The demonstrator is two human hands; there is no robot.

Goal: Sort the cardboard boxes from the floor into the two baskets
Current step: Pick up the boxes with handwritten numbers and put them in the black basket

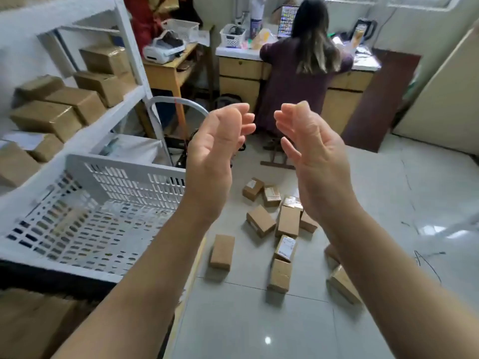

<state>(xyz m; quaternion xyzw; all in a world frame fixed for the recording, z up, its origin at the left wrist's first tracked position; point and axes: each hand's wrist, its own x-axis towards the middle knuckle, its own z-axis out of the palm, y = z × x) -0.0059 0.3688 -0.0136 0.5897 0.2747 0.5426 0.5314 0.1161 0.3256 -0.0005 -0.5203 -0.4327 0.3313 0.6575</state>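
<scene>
Your left hand (pixel 215 141) and right hand (pixel 308 141) are raised in front of you, palms facing, a gap between them. Fingers loosely curved. Each grip is slack and apart, holding nothing.

White perforated plastic basket (pixel 124 177) is at your left, beside your left forearm. Its slotted floor and far wall are in plain view, and no box shows on the part of the floor you can see.

Small brown cardboard boxes (pixel 260 220) are scattered on the grey tiled floor (pixel 388 193) below and between your forearms, none in the basket. Most lie in a loose cluster, some touching. One plain box (pixel 222 251) lies apart on the left of the cluster. Several carry white labels, among them a labelled box (pixel 285 247) near the middle. Two more are partly hidden by your right forearm.

White metal shelving rack (pixel 134 47) at far left holds larger taped cardboard cartons (pixel 46 117) on two levels.

At the back, a seated person (pixel 300 73) faces away at a counter (pixel 241 71). A small white lattice tub (pixel 232 38) on it holds something dark, too blurred to name.
</scene>
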